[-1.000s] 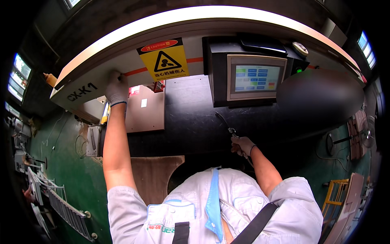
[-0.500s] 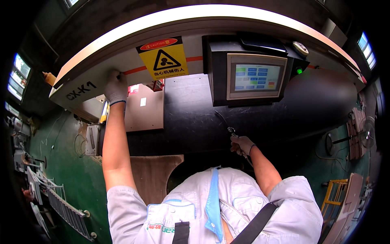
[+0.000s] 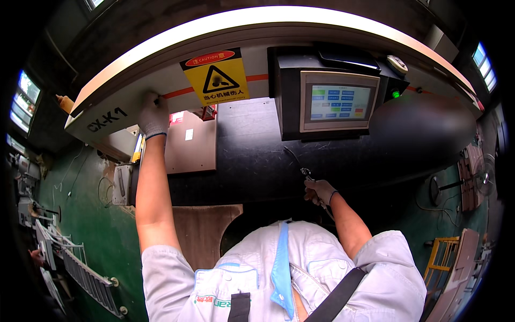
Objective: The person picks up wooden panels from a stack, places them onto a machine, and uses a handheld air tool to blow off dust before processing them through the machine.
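Note:
My left hand (image 3: 154, 115), in a pale knitted glove, is raised against the light front panel (image 3: 177, 102) of a long machine. Its fingers look curled in, and a small dark part shows at its upper edge; what they hold is hidden. Below and beside it, a brown board (image 3: 198, 147) with a white label lies on the black table (image 3: 241, 161). Lower down, past the table's near edge, my gloved right hand (image 3: 320, 192) is closed around an air blow gun (image 3: 306, 173). The gun's thin dark nozzle points up and left over the table.
A control box with a lit touchscreen (image 3: 338, 102) juts out above the table, beside a yellow warning sign (image 3: 217, 78). A brown panel (image 3: 201, 228) stands below the table edge. Left is a roller conveyor (image 3: 88, 279); right are a fan (image 3: 485, 177) and yellow frame (image 3: 442, 257).

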The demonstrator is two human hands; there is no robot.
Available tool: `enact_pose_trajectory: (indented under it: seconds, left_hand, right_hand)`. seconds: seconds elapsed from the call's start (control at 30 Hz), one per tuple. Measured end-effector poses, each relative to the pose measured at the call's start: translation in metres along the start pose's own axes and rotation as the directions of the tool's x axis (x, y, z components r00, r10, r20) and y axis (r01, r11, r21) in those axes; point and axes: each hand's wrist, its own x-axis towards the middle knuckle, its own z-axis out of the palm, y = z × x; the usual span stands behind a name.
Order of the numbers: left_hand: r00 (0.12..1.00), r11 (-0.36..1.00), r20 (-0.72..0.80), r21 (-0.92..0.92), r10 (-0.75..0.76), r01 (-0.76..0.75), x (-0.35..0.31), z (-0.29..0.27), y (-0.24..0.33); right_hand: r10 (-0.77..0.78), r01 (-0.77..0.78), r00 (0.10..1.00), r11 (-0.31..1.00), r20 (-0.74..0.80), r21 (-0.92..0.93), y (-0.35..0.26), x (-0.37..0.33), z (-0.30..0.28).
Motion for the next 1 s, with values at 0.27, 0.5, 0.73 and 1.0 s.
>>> enact_pose_trajectory:
  seconds: [0.27,0.5,0.73,1.0]
  left_hand:
    - [1.000,1.000,0.007,-0.004,-0.020,0.020,-0.0011,-0.0014,0.0028]
    - [0.998,0.998,0.022,-0.014,-0.057,0.057,-0.0014,0.0009,0.0008]
    - [0.998,0.998,0.023,-0.013,-0.054,0.054,-0.0014,0.0004,0.0023]
    - [0.998,0.998,0.027,-0.018,-0.054,0.054,-0.0012,0.0002,0.0063]
  right_hand:
    - [-0.003,0.003,1.000,1.000,0.003,-0.002,-0.0014,-0.0028,0.0000]
    - [-0.001,0.001,1.000,1.000,-0.004,-0.029,-0.0030,-0.0044,0.0011]
    - [0.007,-0.007,1.000,1.000,-0.005,-0.028,-0.0041,-0.0054,0.0016]
    - [0.020,-0.020,1.000,1.000,-0.004,-0.015,-0.0014,-0.0022,-0.0007]
